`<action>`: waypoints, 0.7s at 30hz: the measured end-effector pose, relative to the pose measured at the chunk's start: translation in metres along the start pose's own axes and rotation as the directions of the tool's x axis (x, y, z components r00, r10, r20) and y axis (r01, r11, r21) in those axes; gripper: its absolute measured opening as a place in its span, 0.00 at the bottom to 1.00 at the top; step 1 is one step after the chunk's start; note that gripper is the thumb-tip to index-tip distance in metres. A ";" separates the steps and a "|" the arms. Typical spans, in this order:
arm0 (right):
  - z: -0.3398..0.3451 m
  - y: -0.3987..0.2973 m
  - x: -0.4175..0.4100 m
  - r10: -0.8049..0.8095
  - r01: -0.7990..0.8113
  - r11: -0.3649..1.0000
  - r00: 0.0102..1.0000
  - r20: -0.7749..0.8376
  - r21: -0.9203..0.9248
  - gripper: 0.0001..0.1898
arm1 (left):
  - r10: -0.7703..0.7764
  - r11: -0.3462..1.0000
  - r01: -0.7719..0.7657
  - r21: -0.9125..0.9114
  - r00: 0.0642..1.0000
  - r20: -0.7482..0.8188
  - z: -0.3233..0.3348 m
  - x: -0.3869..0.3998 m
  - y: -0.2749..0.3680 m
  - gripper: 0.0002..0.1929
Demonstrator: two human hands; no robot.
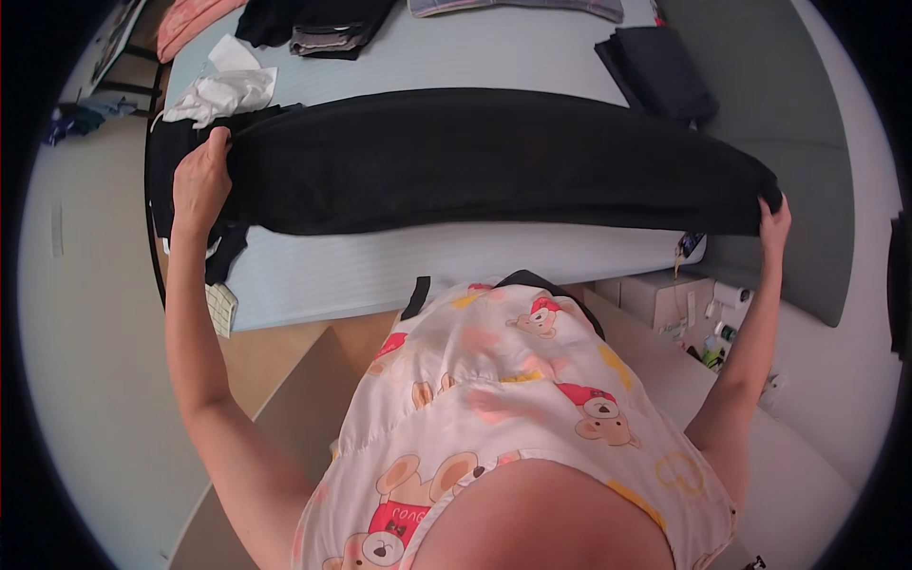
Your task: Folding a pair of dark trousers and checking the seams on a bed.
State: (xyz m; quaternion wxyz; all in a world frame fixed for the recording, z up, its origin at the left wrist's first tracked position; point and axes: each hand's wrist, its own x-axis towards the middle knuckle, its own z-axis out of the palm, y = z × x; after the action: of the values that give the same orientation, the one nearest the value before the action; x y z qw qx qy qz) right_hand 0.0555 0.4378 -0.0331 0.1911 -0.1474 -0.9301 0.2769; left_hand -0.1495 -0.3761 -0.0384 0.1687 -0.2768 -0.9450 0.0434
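Note:
A long black garment [484, 164], which looks like a pair of trousers folded lengthwise, is stretched sideways above a bed with a pale blue sheet [456, 60]. My left hand [204, 178] grips its left end, beside a crumpled white cloth [224, 96] and a heap of dark clothing [167, 157]. At the far right, my right hand [774, 221] pinches the other end, in front of the grey headboard [805, 164]. A folded dark garment [662, 71] lies on the bed beyond the right part of the black one.
Folded dark and grey clothes [331, 39] and a coral cloth [192, 25] lie at the bed's far side, near a plaid pillow [513, 7]. A bedside cabinet [652, 299] with small items beside it stands at the right. A phone-like object [689, 244] is at the bed's near right corner.

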 end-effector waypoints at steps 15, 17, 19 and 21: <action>0.291 0.181 -0.105 0.722 -0.699 0.687 0.688 0.076 -0.198 0.24 | -0.410 0.808 0.526 -0.265 0.826 0.386 0.325 -0.096 0.029 0.22; 0.301 0.163 -0.125 0.900 -0.936 0.332 0.352 0.257 0.118 0.21 | -0.748 0.448 0.879 -0.160 0.467 0.471 0.332 -0.162 0.063 0.29; 0.322 0.136 -0.107 0.902 -0.939 0.177 0.275 0.332 0.295 0.20 | -0.743 -0.290 0.930 -0.226 -0.071 0.665 0.321 -0.223 0.055 0.38; 0.309 0.155 -0.108 0.939 -0.900 0.110 0.234 0.253 0.422 0.20 | -0.483 -0.721 0.692 0.036 -0.540 0.689 0.327 -0.185 0.161 0.45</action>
State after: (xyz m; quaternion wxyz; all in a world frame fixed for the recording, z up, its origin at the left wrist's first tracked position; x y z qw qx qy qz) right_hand 0.0422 0.3798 -0.3902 0.0440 -0.6469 -0.5240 0.5522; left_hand -0.0338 -0.3367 -0.4286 -0.1442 0.6719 -0.6012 -0.4079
